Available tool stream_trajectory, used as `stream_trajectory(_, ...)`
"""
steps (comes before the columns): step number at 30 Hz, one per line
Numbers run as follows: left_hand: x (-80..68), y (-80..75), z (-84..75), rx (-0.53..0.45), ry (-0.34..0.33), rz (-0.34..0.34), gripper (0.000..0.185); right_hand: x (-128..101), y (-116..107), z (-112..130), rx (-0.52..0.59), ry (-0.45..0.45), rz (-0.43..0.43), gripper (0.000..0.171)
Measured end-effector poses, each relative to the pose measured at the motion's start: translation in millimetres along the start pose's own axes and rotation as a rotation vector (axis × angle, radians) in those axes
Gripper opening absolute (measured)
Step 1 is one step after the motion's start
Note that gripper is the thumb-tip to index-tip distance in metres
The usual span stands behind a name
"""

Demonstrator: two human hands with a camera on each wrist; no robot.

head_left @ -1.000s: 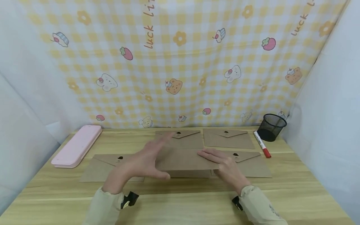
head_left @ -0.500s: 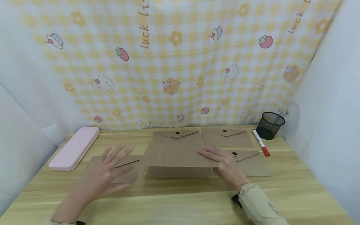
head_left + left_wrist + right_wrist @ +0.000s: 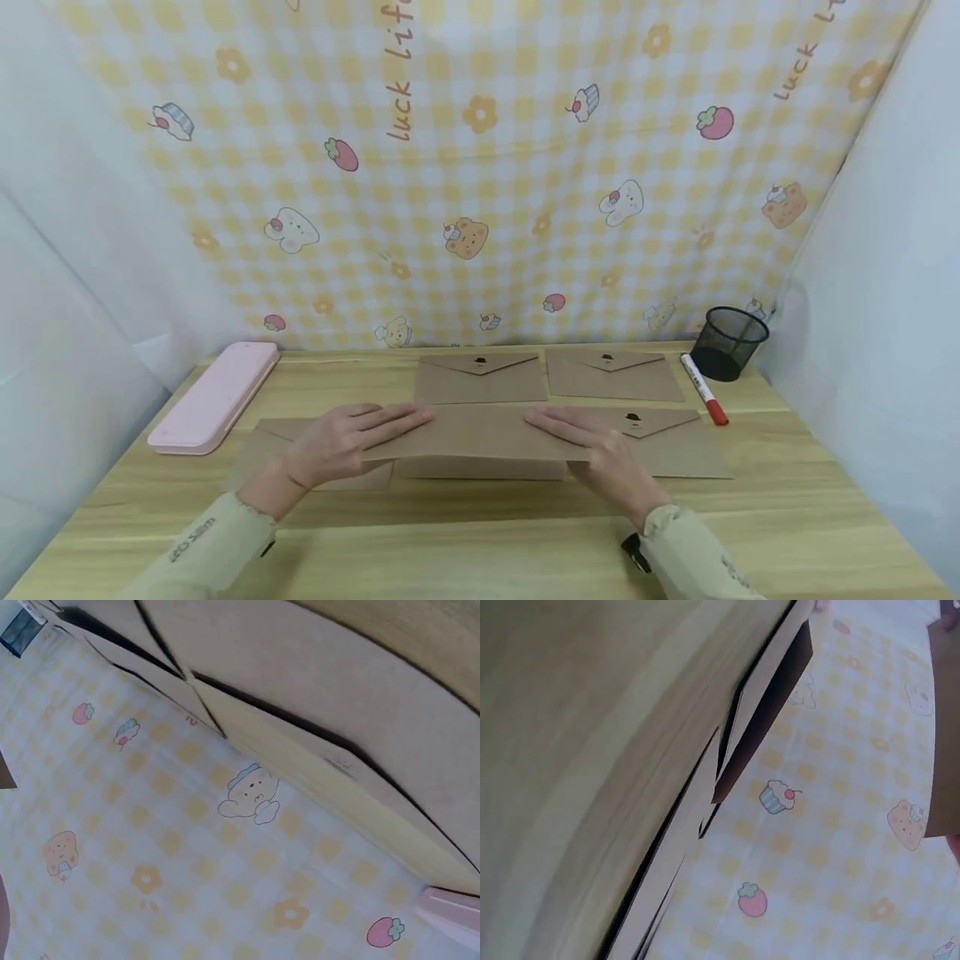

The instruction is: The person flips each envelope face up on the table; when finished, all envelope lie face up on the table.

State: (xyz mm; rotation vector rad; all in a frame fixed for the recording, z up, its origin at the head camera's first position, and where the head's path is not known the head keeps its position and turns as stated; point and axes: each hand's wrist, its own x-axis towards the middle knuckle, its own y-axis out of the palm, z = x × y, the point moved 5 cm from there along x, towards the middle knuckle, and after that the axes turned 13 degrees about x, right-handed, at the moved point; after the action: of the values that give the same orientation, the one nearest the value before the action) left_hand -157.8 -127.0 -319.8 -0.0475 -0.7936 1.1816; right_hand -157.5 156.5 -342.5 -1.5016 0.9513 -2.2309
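Note:
In the head view both hands hold one plain brown envelope [image 3: 472, 433] level, just above the wooden table [image 3: 480, 533]. My left hand [image 3: 352, 437] lies with straight fingers on its left end, thumb hidden beneath. My right hand [image 3: 592, 446] pinches its right end the same way. Another brown envelope [image 3: 480, 469] shows under the held one. More flapped envelopes lie at the front left [image 3: 262, 442], front right [image 3: 675, 446], back centre [image 3: 480, 379] and back right [image 3: 611, 375]. The wrist views show only envelope edges, table and cloth.
A pink case [image 3: 213, 396] lies at the table's left. A black mesh cup [image 3: 729, 342] stands at the back right with a red-capped marker [image 3: 701, 387] beside it. A checked cloth [image 3: 480, 167] hangs behind; white walls close both sides.
My left hand swung out to the left off the envelope, then came back onto its left end. The right hand kept its hold, and the envelope tilted flatter and lower.

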Motion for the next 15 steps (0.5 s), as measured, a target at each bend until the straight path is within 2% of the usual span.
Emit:
stream_trajectory(2,0.5,-2.0,1.6,0.004,0.017,-0.041,0.034,2,2,0,0.014,-0.005,-0.02,0.08)
stream_trajectory(4,2.0,-4.2,2.9,-0.011,0.012,-0.038,0.036,3,4,0,0.03,-0.016,-0.034,0.071)
stream_trajectory(6,5.4,-7.5,4.3,-0.036,-0.012,0.019,0.042,4,8,1,0.048,-0.022,-0.049,0.048)
stream_trajectory(7,7.1,-9.4,6.4,-0.06,-0.057,0.064,0.041,6,9,2,0.056,-0.04,-0.073,0.038)
stream_trajectory(8,8.2,-11.2,10.1,-0.127,-0.128,0.106,0.039,7,10,2,0.081,-0.04,-0.085,0.032)
stream_trajectory(9,8.0,-12.5,15.3,-0.23,-0.207,0.152,0.035,10,12,2,0.138,-0.02,-0.096,0.032)
stream_trajectory(10,6.5,-13.0,22.0,-0.368,-0.304,0.229,0.031,13,13,2,0.21,0.025,-0.111,0.032)
stream_trajectory(11,3.3,-12.4,30.1,-0.51,-0.416,0.324,0.029,19,14,1,0.298,0.091,-0.123,0.033)
stream_trajectory(13,-11.3,-8.5,50.1,-0.772,-0.685,0.463,0.029,34,17,-4,0.543,0.263,-0.124,0.041)
stream_trajectory(14,-21.4,-5.6,60.0,-0.884,-0.812,0.524,0.034,41,20,-7,0.657,0.377,-0.111,0.048)
stream_trajectory(15,-32.4,-3.1,69.1,-0.941,-0.914,0.607,0.038,50,24,-11,0.764,0.48,-0.102,0.052)
